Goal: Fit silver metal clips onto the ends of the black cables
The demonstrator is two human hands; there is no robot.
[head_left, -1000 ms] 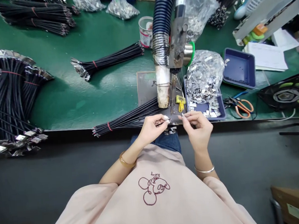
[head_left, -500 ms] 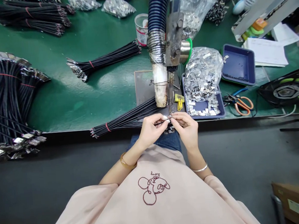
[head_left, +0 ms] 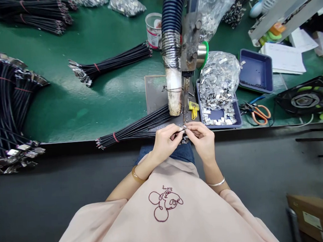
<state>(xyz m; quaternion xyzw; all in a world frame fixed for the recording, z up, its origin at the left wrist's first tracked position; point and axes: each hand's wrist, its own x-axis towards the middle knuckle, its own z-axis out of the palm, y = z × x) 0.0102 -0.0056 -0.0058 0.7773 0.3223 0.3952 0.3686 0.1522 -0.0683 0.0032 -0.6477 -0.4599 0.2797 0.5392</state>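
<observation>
My left hand (head_left: pixel 165 141) is closed, its thumb and fingers pinching a thin black cable close to one end. Fingertip to fingertip with it, my right hand (head_left: pixel 203 140) pinches a small metal connector at the cable's end; the fingers hide most of it. Both hands meet at the table's front edge, just below the tip of a soldering iron (head_left: pixel 186 91) clamped upright. Behind my left hand a bundle of black cables (head_left: pixel 131 128), tied with a red band, lies at a slant. A blue tray (head_left: pixel 214 125) of metal connectors stands right of my right hand.
A ribbed hose with a white nozzle (head_left: pixel 174 94) hangs beside the iron. A yellow clip (head_left: pixel 194 110), orange-handled pliers (head_left: pixel 260 114), a solder spool (head_left: pixel 202 54) and a black fan (head_left: pixel 305 98) are around. Tied cable bundles (head_left: pixel 3 91) lie left; another blue tray (head_left: pixel 270 71) is at right.
My left hand has turned slightly and shifted a little right, its fingertips closer to the right ones. The view has moved slightly; the bundles and trays lie as before.
</observation>
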